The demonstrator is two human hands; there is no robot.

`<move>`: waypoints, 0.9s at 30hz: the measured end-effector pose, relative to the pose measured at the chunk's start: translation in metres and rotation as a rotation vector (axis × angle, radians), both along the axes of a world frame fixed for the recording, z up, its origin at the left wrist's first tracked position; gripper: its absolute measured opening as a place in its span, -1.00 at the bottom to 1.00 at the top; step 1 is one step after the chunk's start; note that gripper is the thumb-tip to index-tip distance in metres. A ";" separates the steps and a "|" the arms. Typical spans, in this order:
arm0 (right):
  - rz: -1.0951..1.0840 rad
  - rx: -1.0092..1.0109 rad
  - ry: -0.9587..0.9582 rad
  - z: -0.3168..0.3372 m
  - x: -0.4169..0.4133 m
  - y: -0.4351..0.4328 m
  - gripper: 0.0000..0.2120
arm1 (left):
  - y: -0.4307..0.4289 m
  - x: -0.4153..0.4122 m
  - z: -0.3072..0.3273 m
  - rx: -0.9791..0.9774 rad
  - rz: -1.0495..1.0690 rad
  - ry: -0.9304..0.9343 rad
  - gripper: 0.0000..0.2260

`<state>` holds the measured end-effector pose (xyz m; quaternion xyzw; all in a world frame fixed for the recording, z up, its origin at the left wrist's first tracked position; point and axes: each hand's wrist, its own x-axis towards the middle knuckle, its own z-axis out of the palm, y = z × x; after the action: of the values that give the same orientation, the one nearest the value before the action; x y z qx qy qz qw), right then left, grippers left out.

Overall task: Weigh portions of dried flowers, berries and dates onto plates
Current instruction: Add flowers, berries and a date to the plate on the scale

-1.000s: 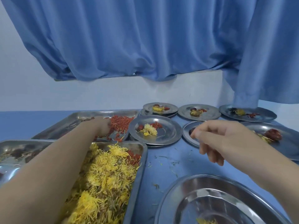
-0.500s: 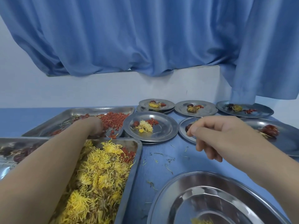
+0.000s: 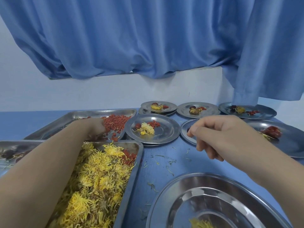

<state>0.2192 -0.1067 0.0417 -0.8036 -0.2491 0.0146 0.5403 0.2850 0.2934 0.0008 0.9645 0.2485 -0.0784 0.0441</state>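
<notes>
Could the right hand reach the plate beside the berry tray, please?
Probably yes: the right hand hovers just right of that plate, above a neighbouring plate, and nothing rises between them.

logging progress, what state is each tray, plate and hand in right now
berry tray, partly filled, berries at right end
flower tray, heaped with yellow flowers, few berries in far corner
left hand, fingers down in the berries, grip hidden
right hand, fingers curled above half-hidden plate, contents unclear
middle plate, flowers and berries on it
near plate, few flowers only
</notes>
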 end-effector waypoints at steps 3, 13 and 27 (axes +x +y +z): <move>-0.003 -0.013 -0.006 -0.001 0.001 -0.001 -0.86 | -0.001 0.004 -0.002 -0.055 0.001 0.019 -0.71; -0.011 -0.004 -0.007 -0.002 0.002 -0.002 -0.86 | -0.002 0.002 0.010 -0.267 0.089 0.235 -0.78; -0.018 -0.019 -0.045 -0.003 0.004 -0.003 -0.86 | 0.014 0.009 0.010 -0.248 0.018 0.023 -0.85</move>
<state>0.2234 -0.1099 0.0392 -0.8112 -0.2538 -0.0062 0.5268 0.2940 0.3069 0.0110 0.9484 0.2461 -0.1190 0.1608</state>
